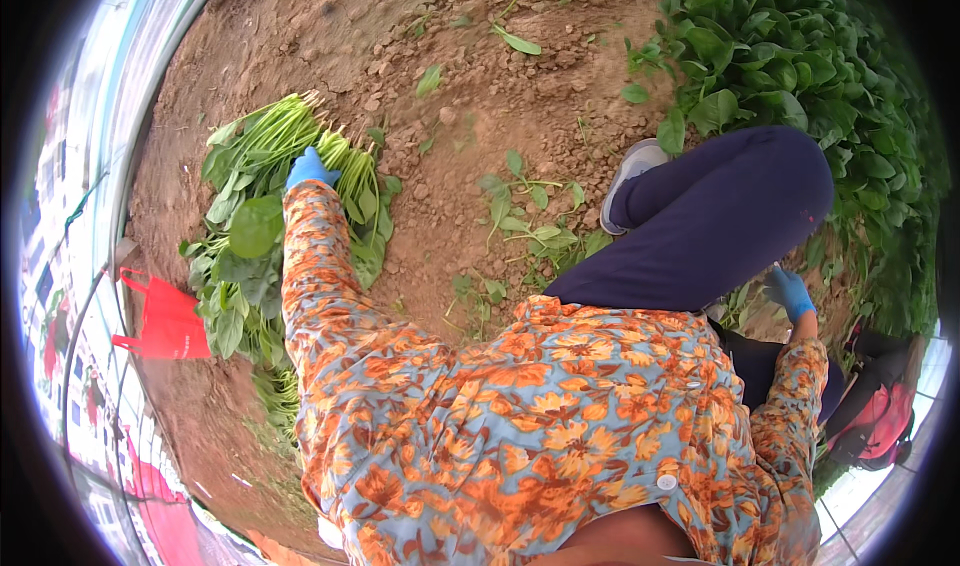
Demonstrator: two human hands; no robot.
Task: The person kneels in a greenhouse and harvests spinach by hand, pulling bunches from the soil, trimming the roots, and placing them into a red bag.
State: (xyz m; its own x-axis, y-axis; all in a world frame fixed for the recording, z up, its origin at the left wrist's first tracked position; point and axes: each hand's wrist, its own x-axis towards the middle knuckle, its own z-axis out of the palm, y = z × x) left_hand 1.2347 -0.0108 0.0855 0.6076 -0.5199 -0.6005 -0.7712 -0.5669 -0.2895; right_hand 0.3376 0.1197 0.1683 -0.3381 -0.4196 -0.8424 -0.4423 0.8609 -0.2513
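My left hand (311, 168), in a blue glove, reaches out to a heap of cut spinach (255, 228) on the soil. It touches the pale green stems of a spinach bunch (358, 172), whose root ends point away from me. Its fingers are partly hidden among the stems, so whether they grip any is unclear. Also gloved in blue, my right hand (789, 292) is low beside my bent leg (697, 221), close to the growing spinach. A small tip shows at its fingers, too small to identify.
Dense standing spinach (787, 63) fills the right side. Loose leaves (540, 232) lie scattered on the brown soil (442, 146). A red bag (166, 318) stands left of the heap, near the clear plastic wall (90, 153). A black and pink object (874, 423) sits behind my right arm.
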